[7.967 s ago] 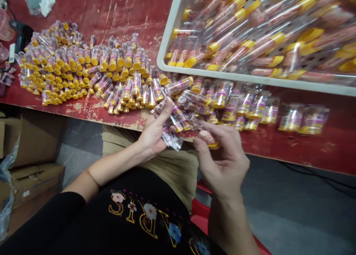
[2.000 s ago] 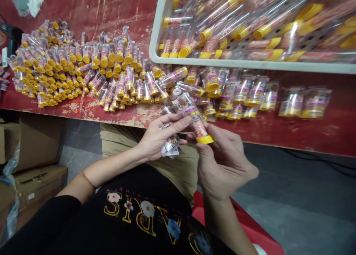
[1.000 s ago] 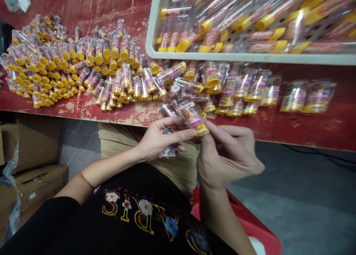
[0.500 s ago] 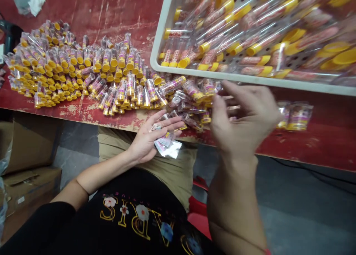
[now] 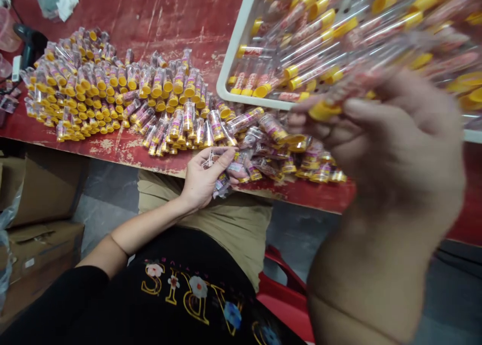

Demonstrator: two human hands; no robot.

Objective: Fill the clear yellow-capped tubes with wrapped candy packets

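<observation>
My right hand (image 5: 399, 129), blurred, is raised at the near edge of the white tray (image 5: 263, 102), its fingers closed on a clear tube (image 5: 348, 90) with a yellow cap at its left end. At the table's front edge my left hand (image 5: 205, 177) is closed around small clear printed packets (image 5: 221, 183). Many wrapped, yellow-capped tubes (image 5: 150, 84) are heaped to the left of the tray. More of these wrapped tubes (image 5: 273, 126) lie loosely between my hands, just below the tray.
Inside the tray lie longer clear tubes (image 5: 307, 33) with yellow caps. A dark tool (image 5: 32, 43) and a crumpled white tissue (image 5: 68, 5) are on the red table (image 5: 150, 13). Cardboard boxes (image 5: 48, 184) stand at the lower left, and a red stool (image 5: 280, 295) is beneath me.
My right hand has moved right and toward the tray and now holds a tube. The fingers of my left hand, spread earlier, have closed on the packets. The view has shifted slightly.
</observation>
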